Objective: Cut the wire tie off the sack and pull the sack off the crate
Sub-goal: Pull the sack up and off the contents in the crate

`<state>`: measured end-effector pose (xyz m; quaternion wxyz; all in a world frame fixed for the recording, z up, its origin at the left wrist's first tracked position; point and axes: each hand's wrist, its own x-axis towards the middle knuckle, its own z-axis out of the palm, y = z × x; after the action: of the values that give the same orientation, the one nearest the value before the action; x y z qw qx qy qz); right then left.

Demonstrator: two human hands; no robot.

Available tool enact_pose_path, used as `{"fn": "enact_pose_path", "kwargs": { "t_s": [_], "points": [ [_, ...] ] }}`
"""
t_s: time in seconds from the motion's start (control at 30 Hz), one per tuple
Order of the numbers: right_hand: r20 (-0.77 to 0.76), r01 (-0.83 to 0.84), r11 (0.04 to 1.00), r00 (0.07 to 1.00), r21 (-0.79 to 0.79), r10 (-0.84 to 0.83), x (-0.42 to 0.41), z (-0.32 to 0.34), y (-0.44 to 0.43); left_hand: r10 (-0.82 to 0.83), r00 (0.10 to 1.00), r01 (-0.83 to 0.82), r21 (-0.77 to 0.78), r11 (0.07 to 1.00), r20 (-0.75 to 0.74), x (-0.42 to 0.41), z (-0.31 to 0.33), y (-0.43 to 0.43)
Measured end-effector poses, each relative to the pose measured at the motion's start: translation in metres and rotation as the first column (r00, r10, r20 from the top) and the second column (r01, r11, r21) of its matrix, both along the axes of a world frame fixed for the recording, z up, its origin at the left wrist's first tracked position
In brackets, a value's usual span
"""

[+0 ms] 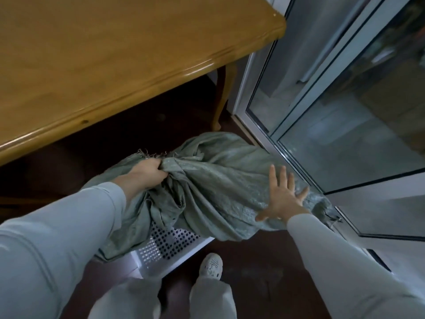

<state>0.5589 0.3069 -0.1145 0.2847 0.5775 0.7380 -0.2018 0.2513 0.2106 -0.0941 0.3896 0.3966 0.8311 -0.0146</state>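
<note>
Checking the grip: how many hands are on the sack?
2. The left hand grips bunched cloth of the sack; the right hand lies spread flat on its right side.

- Left arm [69,226]: reaches forward and down from lower left, with a long pale sleeve to the wrist.
- Left hand [147,170]: back of hand up, curled tight into a bunched fold of the sack [218,180]. Fingertips are hidden in the cloth.
- Right arm [345,261]: reaches forward from lower right, same pale sleeve, wrist bare.
- Right hand [281,199]: palm down, flat on the sack. Its fingers [283,178] are straight and spread, thumb out to the left. It grips nothing.
- Hands are well apart, the left one slightly higher in view.
- Legs: two pale trouser legs at the bottom edge. One pale shoe [211,265] shows, toe pointing forward.
</note>
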Motion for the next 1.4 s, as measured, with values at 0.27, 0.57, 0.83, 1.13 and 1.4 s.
{"fn": "enact_pose_path", "kwargs": {
  "t_s": [0.27,0.57,0.83,1.13,1.4],
  "points": [
    [-0.221,0.277,0.953,0.944,0.120,-0.247,-0.004,-0.030,0.014,0.059,0.998,-0.059,-0.046,0.997,-0.013,0.000,-0.006,0.005],
    [-0.730,0.802,0.597,0.423,0.025,-0.537,-0.041,0.058,0.035,0.051,0.994,-0.056,0.046,0.997,0.096,-0.003,0.013,0.007],
    [-0.858,0.788,0.603,0.392,0.126,-0.332,-0.074,0.181,0.057,0.018,0.991,-0.037,0.135,0.990,0.135,-0.014,0.085,0.027],
    [-0.888,0.792,0.525,0.440,0.312,-0.137,-0.106,0.284,0.066,-0.022,0.980,-0.031,0.263,0.964,0.197,-0.029,0.145,0.047],
    [-0.861,0.779,0.456,0.505,0.430,-0.051,-0.119,0.339,0.067,-0.017,0.969,-0.058,0.295,0.954,0.247,-0.033,0.172,0.058]
  ]
}}
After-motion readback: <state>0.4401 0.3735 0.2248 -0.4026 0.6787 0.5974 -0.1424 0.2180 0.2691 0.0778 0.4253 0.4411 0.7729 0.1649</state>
